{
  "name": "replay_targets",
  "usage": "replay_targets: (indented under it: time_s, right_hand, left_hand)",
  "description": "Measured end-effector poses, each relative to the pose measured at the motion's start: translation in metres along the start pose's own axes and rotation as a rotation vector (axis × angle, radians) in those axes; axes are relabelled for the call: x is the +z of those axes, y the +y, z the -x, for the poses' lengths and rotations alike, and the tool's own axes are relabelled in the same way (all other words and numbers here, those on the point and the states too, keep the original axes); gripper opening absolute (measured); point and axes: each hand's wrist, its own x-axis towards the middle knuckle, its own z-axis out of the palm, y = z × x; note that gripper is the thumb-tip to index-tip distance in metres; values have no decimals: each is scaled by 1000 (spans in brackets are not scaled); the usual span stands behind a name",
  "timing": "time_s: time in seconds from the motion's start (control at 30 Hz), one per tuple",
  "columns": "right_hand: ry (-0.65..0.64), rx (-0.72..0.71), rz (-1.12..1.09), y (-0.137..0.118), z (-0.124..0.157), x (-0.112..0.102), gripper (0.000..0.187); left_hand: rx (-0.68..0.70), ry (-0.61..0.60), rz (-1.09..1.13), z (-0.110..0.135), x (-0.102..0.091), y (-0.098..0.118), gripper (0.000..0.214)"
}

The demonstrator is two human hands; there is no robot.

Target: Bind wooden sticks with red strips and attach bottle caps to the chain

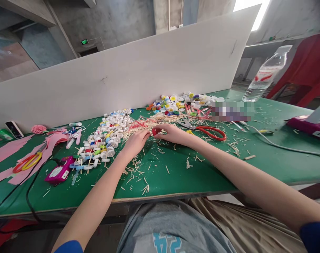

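Both hands meet above the heap of thin wooden sticks point(160, 118) near the table's middle. Between the thumb and fingers of my right hand point(168, 133) is a small red bottle cap point(155, 131). My left hand point(137, 141) is closed in a pinch just left of the cap; whatever its fingertips hold is too small to make out. Several bottle caps with short sticks in them lie in a pile point(103, 135) beside my left hand. Scissors with red handles point(211, 132) rest to the right of my right hand.
More coloured caps point(181, 100) lie against the white partition point(128, 73). A water bottle point(266, 75) stands at the right, near a grey cable point(283, 144). On the left are a magenta power socket point(60, 171), pink paper point(42, 158) and orange-yellow scissors point(30, 161).
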Motion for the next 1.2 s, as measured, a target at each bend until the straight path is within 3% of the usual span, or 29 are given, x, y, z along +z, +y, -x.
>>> replay_targets:
  time_s: [0.4, 0.53, 0.8, 1.03, 1.2]
  right_hand:
    - [151, -63, -48, -23, 4, -10, 34]
    - [98, -38, -141, -26, 5, -10, 35]
    - [128, 4, -282, -27, 2, -6, 37]
    - [145, 49, -320, -35, 1, -3, 35]
    - [155, 70, -373, -38, 0, 4, 33]
  left_hand:
    - [-16, -2, 581, -2, 7, 17, 34]
    - [-40, -11, 647, -3, 8, 16, 36]
    - [-120, -36, 740, -5, 8, 20, 35]
    - [-214, 1, 1041, -2, 9, 22, 44]
    - [-220, 56, 1073, -3, 10, 26, 47]
